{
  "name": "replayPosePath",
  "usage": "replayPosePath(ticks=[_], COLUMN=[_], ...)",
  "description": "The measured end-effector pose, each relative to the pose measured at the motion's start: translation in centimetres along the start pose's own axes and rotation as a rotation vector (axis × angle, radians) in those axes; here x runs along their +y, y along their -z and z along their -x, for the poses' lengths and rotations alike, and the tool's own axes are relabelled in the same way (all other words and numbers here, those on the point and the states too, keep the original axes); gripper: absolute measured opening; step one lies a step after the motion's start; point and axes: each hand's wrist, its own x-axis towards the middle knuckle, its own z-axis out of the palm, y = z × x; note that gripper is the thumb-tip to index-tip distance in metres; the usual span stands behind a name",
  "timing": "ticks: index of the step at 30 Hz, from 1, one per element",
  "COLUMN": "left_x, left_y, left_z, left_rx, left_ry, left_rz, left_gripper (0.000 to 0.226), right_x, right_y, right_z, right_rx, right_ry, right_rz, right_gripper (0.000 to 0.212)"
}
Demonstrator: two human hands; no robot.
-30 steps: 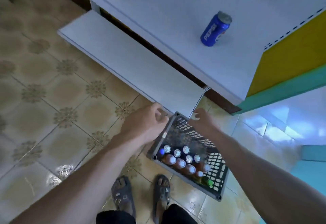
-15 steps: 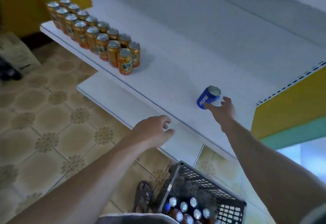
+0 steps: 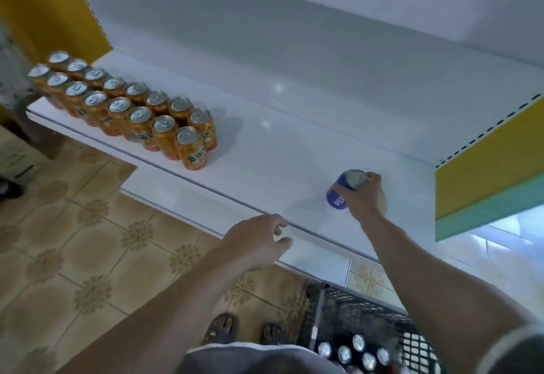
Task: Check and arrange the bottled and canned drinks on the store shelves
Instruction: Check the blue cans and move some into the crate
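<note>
Fingers (image 3: 374,177) of the right hand (image 3: 365,197) curl round a blue can (image 3: 336,198), thumb on its near side and fingertips at its silver top. The can is on the right part of the white shelf (image 3: 294,153), close to the front edge and near the yellow side panel (image 3: 485,167); whether it rests fully on the shelf cannot be told. The left hand (image 3: 256,241) hovers over the shelf's front edge, fingers loosely bent and holding nothing. Well apart, on the left end of the shelf, orange cans (image 3: 132,109) stand upright in two rows that run from the front edge back. A lower shelf (image 3: 318,259) juts out beneath. On the tiled floor (image 3: 73,241) a dark basket (image 3: 368,315) sits by the person's sandalled feet (image 3: 220,328), with silver-topped drinks (image 3: 353,350) in it.
</note>
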Motion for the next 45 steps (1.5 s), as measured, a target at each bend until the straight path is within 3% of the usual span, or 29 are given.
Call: replayPosePath(ticks=[4, 7, 11, 16, 21, 28, 31, 34, 37, 40, 42, 45], left_x=[-0.3, -1.3, -2.0, -2.1, -1.1, 0.0, 0.1, 0.1, 0.1, 0.7, 1.0, 1.3], left_y=[0.9, 1.7, 2.1, 3.6, 5.8, 6.0, 5.7, 5.5, 5.3, 4.9, 4.4, 3.6], left_z=[-0.5, -0.5, 0.7, 3.1, 4.9, 7.3, 8.1, 9.0, 9.9, 10.8, 11.2, 11.8], left_rx=[-0.021, 0.06, 0.144, 0.246, 0.156, 0.209, 0.226, 0.193, 0.211, 0.219, 0.218, 0.203], left_ry=[-0.111, -0.218, -0.472, -0.718, -0.854, -0.908, -0.94, -0.875, -0.843, -0.907, -0.941, -0.932], left_rz=[-0.015, 0.031, 0.234, 0.446, 0.561, 0.533, 0.488, 0.513, 0.532, 0.526, 0.516, 0.519], left_gripper=[0.051, 0.068, 0.088, 0.081, 0.084, 0.08, 0.074, 0.081, 0.086, 0.085, 0.083, 0.082], right_x=[0.2, -1.1, -5.3, -10.2, -12.3, -12.3, -11.7, -11.1, -10.2, -9.5, -8.5, -7.4], right_y=[-0.8, -0.7, 0.8, 2.9, 4.3, 6.1, 6.7, 6.8, 6.6, 6.5, 6.4, 6.2], right_z=[8.1, 13.7, 19.4, 24.7, 27.9, 29.4, 30.1, 30.0, 29.3, 29.3, 29.2, 29.1], right_rx=[-0.045, -0.061, 0.059, 0.248, 0.367, 0.392, 0.356, 0.252, -0.022, -0.354, -0.559, -0.735], right_ry=[0.019, 0.088, 0.225, 0.446, 0.702, 0.77, 0.673, 0.392, 0.0, -0.374, -0.479, -0.53], right_rz=[-0.087, -0.169, -0.206, -0.061, 0.079, 0.091, -0.106, -0.675, -1.303, -1.718, -1.875, -1.997], right_gripper=[0.072, 0.067, 0.063, 0.077, 0.077, 0.078, 0.076, 0.062, 0.048, 0.051, 0.061, 0.072])
